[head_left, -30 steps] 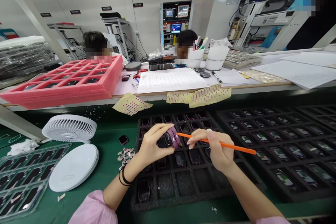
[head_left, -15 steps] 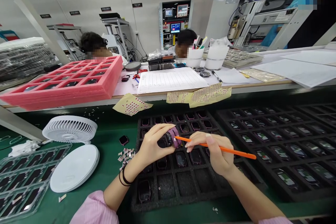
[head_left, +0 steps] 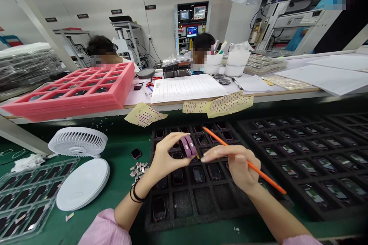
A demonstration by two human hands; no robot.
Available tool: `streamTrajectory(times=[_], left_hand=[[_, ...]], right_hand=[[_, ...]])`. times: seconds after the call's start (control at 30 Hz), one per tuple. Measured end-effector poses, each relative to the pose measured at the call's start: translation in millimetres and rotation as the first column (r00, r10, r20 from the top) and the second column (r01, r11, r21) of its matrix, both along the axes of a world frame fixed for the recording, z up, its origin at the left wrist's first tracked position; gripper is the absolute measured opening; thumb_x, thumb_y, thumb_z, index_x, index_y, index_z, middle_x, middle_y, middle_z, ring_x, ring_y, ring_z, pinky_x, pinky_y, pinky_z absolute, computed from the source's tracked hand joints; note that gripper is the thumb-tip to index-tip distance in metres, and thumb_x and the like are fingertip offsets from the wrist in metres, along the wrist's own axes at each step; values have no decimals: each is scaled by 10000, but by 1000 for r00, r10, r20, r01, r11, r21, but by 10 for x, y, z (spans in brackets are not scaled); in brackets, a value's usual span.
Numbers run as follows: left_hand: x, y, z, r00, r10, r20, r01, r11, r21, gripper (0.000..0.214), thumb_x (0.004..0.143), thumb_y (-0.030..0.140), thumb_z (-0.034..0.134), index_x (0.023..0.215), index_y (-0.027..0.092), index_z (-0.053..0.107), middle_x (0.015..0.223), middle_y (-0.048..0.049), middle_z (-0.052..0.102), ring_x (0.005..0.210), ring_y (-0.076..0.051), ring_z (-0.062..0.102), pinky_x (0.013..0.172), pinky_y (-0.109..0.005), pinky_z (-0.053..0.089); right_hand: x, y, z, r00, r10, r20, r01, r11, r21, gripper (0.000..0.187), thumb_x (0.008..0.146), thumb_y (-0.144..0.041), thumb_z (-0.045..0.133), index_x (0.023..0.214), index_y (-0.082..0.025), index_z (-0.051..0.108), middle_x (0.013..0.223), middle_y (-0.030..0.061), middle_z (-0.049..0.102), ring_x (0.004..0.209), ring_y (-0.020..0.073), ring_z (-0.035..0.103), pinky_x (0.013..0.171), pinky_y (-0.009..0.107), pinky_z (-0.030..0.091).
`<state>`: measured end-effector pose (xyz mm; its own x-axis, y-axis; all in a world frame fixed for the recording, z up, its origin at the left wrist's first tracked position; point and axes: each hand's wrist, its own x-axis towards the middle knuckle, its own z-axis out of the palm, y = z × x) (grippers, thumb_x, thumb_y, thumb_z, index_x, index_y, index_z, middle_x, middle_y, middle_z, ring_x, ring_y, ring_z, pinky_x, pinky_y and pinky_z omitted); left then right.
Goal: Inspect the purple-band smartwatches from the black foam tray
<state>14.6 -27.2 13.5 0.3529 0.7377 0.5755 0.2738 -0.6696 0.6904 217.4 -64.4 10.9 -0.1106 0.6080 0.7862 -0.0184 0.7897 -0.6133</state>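
**Remote_Op:** While I'm watching this feed from my remote desk, I can see the left hand (head_left: 169, 159) clenched around a smartwatch (head_left: 188, 146) with a plum strap, holding it up above the trays. The right hand (head_left: 237, 164) is grasping an orange stick (head_left: 273, 183), and its fingertips (head_left: 205, 157) sit just beside the watch. How would you pick that watch up?

**BenchFan88:** I'd guess it's light, with a stiff case and a softer strap that might get slippery. The screen's probably the fragile bit, so I'd pinch the strap or case edges, like that left hand's doing. What's nearby?

**Remote_Op:** Right below is a black foam tray (head_left: 149, 218) full of watches, with a few empty cells. Just left of it are a loose watch (head_left: 136, 154) and a scatter of tiny labels (head_left: 138, 170). Further left are a white fan (head_left: 77, 141), a round white base (head_left: 83, 183) and a clear plastic tray (head_left: 28, 203). A second black tray (head_left: 287, 214) sits to the right. Past those, I can see yellow label sheets (head_left: 143, 115), then a pink foam tray (head_left: 86, 103) and a ruled paper form (head_left: 186, 88) on the far bench. Two co-workers (head_left: 202, 46) sit beyond that.
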Motion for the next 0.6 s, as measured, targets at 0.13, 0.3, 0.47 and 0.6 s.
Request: streamTrajectory(times=[0.13,0.3,0.47,0.6], left_hand=[[-21,6,26,957,-49,285,151,926,-346,440,673,247,769,1084,156,645,1107,-104,672,1002,-238,639,877,-328,520],[5,-26,-1,888,-67,455,298,837,-459,487,625,295,808,1064,147,662,1101,-106,684,1035,-258,630,921,-345,502],[39,-53,8,884,-76,461,313,829,-464,490,596,287,822,1040,138,677,1056,-107,697,1012,-261,637,938,-370,488],[113,-90,-63,865,-51,499,351,771,-531,543,549,345,839,1029,146,683,1039,-96,699,998,-262,633,921,-377,487]], right_hand=[[-170,75,6,974,-180,139,160,977,143,166,820,-138,653,964,-221,648,1139,82,700,1024,231,679,869,359,575],[-342,141,-72,932,-313,185,251,922,294,386,808,-26,618,1149,-207,619,1102,84,715,1012,212,684,902,344,576],[-258,140,-114,920,-362,152,278,874,398,532,814,10,586,1278,-250,569,1146,57,693,1026,224,677,887,365,596],[-174,150,-149,899,-399,182,260,819,511,554,810,8,584,1313,-219,536,1167,85,672,1073,267,648,902,439,584]])
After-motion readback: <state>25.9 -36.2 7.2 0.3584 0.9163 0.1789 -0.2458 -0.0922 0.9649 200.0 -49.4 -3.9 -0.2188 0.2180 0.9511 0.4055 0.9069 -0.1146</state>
